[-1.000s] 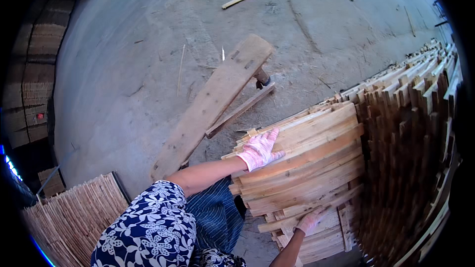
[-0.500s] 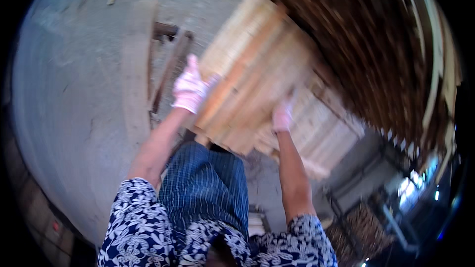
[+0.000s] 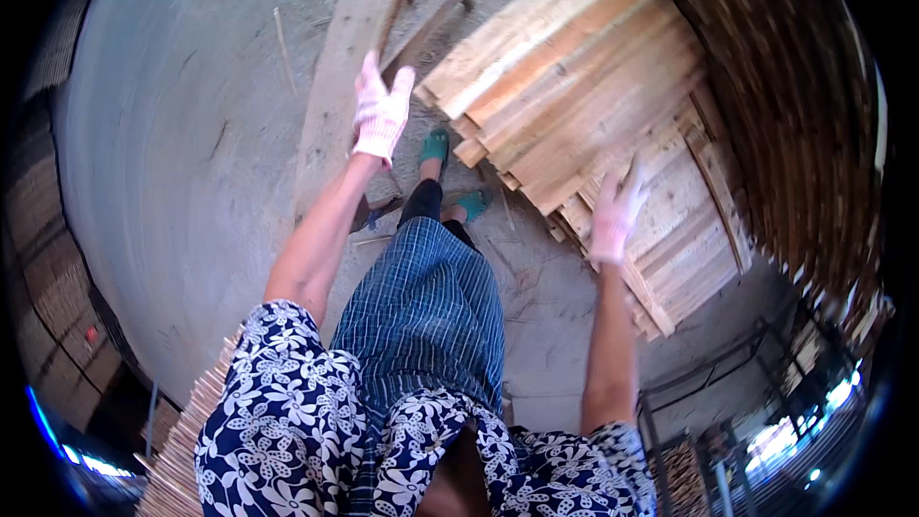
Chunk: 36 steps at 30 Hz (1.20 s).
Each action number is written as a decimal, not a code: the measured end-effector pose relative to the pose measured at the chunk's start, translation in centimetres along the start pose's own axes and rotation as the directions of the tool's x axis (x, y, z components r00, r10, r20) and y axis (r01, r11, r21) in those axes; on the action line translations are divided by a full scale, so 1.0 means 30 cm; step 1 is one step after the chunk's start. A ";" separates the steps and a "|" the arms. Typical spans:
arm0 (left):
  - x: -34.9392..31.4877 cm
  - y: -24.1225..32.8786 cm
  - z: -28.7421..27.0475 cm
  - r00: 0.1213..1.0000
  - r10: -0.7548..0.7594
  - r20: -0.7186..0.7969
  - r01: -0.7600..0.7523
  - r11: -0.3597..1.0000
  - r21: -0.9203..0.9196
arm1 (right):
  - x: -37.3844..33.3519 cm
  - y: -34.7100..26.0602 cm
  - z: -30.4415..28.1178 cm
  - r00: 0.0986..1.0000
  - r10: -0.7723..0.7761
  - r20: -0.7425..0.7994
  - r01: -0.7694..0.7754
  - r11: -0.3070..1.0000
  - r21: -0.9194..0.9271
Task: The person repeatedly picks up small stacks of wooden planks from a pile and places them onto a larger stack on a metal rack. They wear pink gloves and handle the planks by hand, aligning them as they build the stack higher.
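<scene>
My left hand (image 3: 383,110), in a pale pink glove, is held in the air with thumb and fingers apart. It hovers beside a long plank bench (image 3: 340,62), left of a stack of light wooden boards (image 3: 574,67), and holds nothing. My right hand (image 3: 617,215), gloved alike and slightly blurred, has its fingers spread. It is over the near edge of a second pile of boards (image 3: 684,230), which lies against the first; whether it touches the wood I cannot tell. The boards lie side by side with uneven ends toward me.
A tall mass of dark brown wooden strips (image 3: 785,96) rises at the right. Metal frames (image 3: 708,378) stand at the lower right. Thin sticks (image 3: 187,450) are bundled at the lower left. My feet in green shoes (image 3: 436,148) are between bench and boards.
My left hand has come away from the board stack's edge, leaving a gap. The right hand has shifted right, toward the second pile. The whole view has swung, bringing my feet into sight.
</scene>
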<state>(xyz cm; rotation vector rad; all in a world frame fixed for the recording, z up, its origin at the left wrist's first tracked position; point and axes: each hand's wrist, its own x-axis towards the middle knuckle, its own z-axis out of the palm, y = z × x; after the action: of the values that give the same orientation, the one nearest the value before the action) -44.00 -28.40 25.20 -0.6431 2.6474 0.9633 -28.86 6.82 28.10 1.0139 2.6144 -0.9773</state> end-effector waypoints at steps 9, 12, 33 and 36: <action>-0.535 -0.132 0.491 0.849 -0.026 0.528 0.443 0.579 -0.685 | -0.704 0.039 0.283 0.559 0.393 0.730 -0.806 0.463 0.369; -0.551 0.014 0.549 0.460 -0.283 0.841 0.869 -0.052 -0.493 | -0.776 0.169 0.408 0.670 0.225 0.708 -0.596 0.732 0.331; -0.314 0.194 0.472 0.752 -0.177 0.635 0.582 0.632 -0.512 | -0.669 0.085 0.431 0.607 -0.053 0.793 -0.131 0.977 0.166; -0.311 0.180 0.357 0.728 -0.170 0.665 0.605 0.617 -0.504 | -0.715 0.116 0.506 0.571 0.137 0.810 -0.473 0.860 0.189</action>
<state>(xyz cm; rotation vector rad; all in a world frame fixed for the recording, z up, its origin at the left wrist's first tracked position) -37.60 -14.70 23.63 -0.8893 1.4485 1.6907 -11.51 -12.48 22.63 0.8075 1.4814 -1.4559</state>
